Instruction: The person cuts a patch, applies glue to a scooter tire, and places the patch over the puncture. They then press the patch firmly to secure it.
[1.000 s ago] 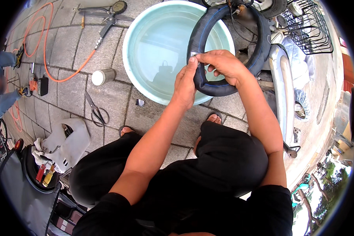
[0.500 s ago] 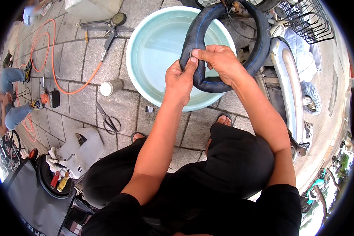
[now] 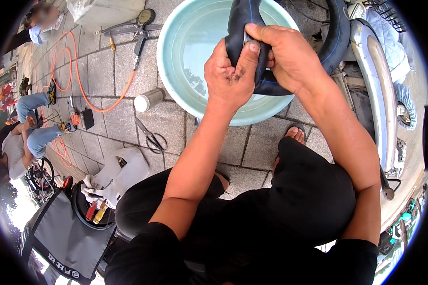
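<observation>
A black inner tube (image 3: 243, 14) with a blue line along it is held over a pale green basin (image 3: 164, 61) of water. My left hand (image 3: 230, 78) closes around the near-left part of the tube, its thumb pressed on top. Across from it, my right hand (image 3: 295, 54) pinches the same stretch, thumb tip close to the left thumb. A small greyish spot (image 3: 246, 38) shows on the rubber between the thumbs; I cannot make out whether it is a patch. Dark smudges mark my left palm. The fingers under the tube are mostly hidden.
On the paving left of the basin are a metal can (image 3: 150, 99), black scissors (image 3: 153, 139) and an air gauge (image 3: 146, 17) on an orange hose (image 3: 124, 97). Screwdrivers (image 3: 100, 213) sit in a black container at lower left. A vehicle's chrome part (image 3: 375, 71) stands right. Another person sits far left.
Both hands and the tube are now closer and larger in view, and the grip shows the greyish spot more plainly. The view has shifted, moving the surroundings rightward. Both hands still grip the tube.
</observation>
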Tool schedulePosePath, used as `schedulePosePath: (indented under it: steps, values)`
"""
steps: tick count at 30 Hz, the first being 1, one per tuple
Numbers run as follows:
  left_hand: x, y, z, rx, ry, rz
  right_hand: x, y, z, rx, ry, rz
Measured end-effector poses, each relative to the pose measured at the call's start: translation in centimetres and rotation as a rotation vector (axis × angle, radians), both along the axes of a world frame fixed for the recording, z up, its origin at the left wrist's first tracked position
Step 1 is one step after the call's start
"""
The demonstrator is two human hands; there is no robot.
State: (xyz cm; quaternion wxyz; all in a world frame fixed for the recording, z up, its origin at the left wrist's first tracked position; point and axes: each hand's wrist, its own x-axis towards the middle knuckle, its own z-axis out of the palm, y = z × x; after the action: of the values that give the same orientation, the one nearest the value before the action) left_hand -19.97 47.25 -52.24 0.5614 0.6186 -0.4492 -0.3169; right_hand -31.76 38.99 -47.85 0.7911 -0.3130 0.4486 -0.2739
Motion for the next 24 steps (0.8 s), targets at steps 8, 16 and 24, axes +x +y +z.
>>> schedulePosePath:
  steps: [8,16,24]
  values:
    - [5.3,-1.3,0.7,0.347,0.625,-0.299,-0.2,-1.2,-3.4,0.048,-0.088,0.07]
    - [6.6,-1.0,2.1,0.538,0.78,-0.323,1.5,-1.4,-1.7,0.036,0.035,0.153]
    - [6.1,-1.1,1.5,0.589,0.882,-0.282,2.8,-2.1,-1.0,-0.138,0.285,0.232]
